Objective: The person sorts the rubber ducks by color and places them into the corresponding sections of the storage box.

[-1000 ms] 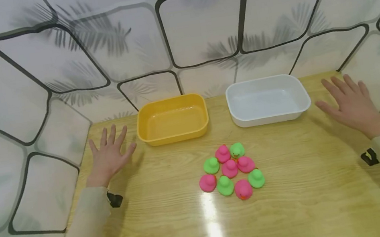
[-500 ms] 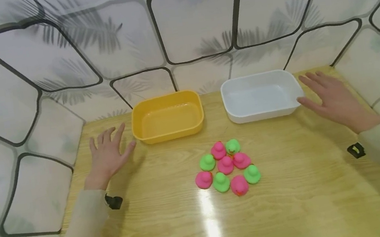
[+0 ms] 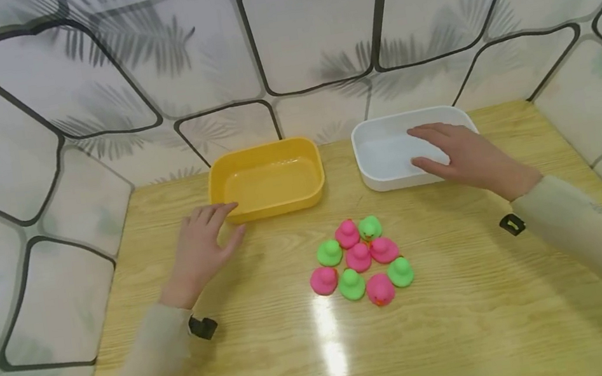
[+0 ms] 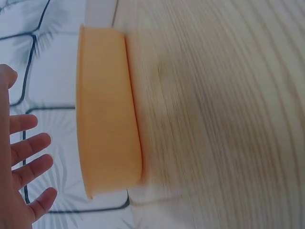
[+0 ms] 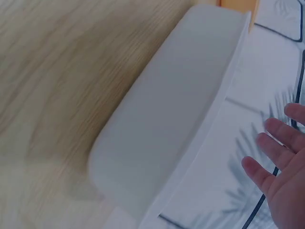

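Note:
My left hand [image 3: 200,249] hovers at the front left corner of a yellow tray [image 3: 269,210], fingers loosely bent and holding nothing. In the left wrist view those fingers [image 4: 31,148] stand apart from the tray's side wall. Over the right part of a white tray [image 3: 393,183] is my right hand [image 3: 470,158], thumb and fingers spread, with nothing in its grasp. The right wrist view has its fingers [image 5: 281,138] off the white wall. Between the hands, nearer the front, small pink rubber ducks [image 3: 359,257] and green rubber ducks [image 3: 352,285] sit in a loose cluster.
Both trays stand on a wooden table [image 3: 447,321] near its back edge. A pale wall [image 3: 314,32] with dark outlines and leaf patterns rises behind and along both sides. Black straps [image 3: 203,327] hang at the wrists.
My right hand has moved left from beside the white tray to over it. The left hand has shifted right toward the yellow tray, its fingers bending more. The ducks stay put.

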A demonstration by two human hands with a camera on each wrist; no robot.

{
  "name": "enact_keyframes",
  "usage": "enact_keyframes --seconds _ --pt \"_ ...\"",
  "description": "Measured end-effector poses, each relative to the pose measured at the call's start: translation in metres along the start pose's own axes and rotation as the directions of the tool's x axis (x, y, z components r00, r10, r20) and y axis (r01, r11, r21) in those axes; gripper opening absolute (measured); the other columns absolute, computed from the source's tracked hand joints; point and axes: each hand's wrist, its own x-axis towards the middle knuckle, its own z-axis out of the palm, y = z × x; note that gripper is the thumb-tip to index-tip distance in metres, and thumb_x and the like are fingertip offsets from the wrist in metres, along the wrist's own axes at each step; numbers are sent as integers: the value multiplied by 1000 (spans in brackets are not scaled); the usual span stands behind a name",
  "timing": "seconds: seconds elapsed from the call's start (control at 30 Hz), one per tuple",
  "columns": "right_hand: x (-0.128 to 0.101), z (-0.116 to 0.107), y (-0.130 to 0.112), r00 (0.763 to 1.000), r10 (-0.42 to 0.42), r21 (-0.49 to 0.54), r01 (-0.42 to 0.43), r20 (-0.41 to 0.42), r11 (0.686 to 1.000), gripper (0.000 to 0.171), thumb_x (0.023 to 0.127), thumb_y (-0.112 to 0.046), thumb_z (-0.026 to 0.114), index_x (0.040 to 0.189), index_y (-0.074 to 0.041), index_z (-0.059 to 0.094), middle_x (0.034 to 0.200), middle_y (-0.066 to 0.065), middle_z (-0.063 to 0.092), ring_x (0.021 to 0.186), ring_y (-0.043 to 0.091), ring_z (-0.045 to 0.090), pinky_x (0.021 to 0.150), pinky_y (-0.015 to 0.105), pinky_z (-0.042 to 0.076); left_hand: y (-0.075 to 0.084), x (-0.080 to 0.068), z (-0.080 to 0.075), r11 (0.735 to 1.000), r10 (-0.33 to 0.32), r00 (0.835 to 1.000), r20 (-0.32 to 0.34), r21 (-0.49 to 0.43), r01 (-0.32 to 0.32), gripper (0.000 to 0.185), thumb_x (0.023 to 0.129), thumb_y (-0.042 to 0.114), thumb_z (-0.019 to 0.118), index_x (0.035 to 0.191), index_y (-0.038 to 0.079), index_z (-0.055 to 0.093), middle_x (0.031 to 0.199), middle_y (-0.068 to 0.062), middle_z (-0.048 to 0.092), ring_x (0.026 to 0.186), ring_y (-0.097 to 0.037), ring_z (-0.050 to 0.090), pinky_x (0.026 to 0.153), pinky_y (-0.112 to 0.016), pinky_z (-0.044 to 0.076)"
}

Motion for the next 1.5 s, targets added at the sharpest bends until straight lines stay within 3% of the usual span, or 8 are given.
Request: enact_keyframes --seconds 0.17,0.4,0.57,0.73,0.87,1.0,1.27,1.5 --pt "23 11 -15 997 -69 9 68 26 998 56 100 -30 70 146 -1 56 143 21 60 131 43 55 111 59 40 23 5 7 996 66 998 1 -66 -66 50 102 44 60 134 6 67 122 -17 70 110 -40 64 88 -59 49" --pt "50 23 -32 989 -126 26 124 76 992 54 102 -31 69 145 0 57 143 20 61 132 40 56 113 55 41 45 11 22 976 177 984 -30 -121 -179 69 107 62 39 128 3 68 114 -15 73 101 -36 67 85 -53 54" --pt "65 32 -37 983 -158 34 156 91 987 54 102 -30 69 144 3 57 141 21 62 132 40 57 113 54 42 58 13 31 965 216 976 -17 -146 -216 61 106 57 46 125 3 69 114 -12 73 105 -34 68 89 -50 55" --pt "81 40 -43 980 -148 21 147 129 989 57 102 -34 68 144 2 56 140 21 62 130 39 58 113 53 42 72 14 40 965 224 973 45 -147 -216 44 98 40 64 126 7 70 112 -9 74 104 -31 67 88 -48 54" --pt "95 45 -49 975 -108 7 109 194 994 60 104 -42 64 148 -2 54 144 19 59 130 38 57 113 53 42 85 17 47 968 226 964 137 -141 -207 41 97 37 70 128 11 70 118 -6 73 110 -28 66 94 -47 54" --pt "107 49 -57 969 -84 8 84 231 996 61 105 -45 60 150 -5 53 147 18 57 132 39 56 113 55 41 99 22 53 969 228 947 228 -144 -199 41 98 39 71 129 13 70 120 -3 72 113 -24 65 98 -44 53" --pt "128 62 -68 960 -90 15 89 266 996 63 104 -45 60 151 -3 52 149 20 56 137 40 52 116 55 38 124 32 67 951 300 904 304 -166 -260 40 98 39 72 129 12 72 120 -3 72 112 -23 63 99 -42 52" --pt "138 71 -71 944 -77 -21 88 321 996 72 105 -49 58 159 -4 41 164 21 37 152 41 33 124 56 24 137 41 78 950 309 872 379 -161 -267 42 100 46 69 130 16 72 128 -1 70 115 -21 58 97 -41 50"
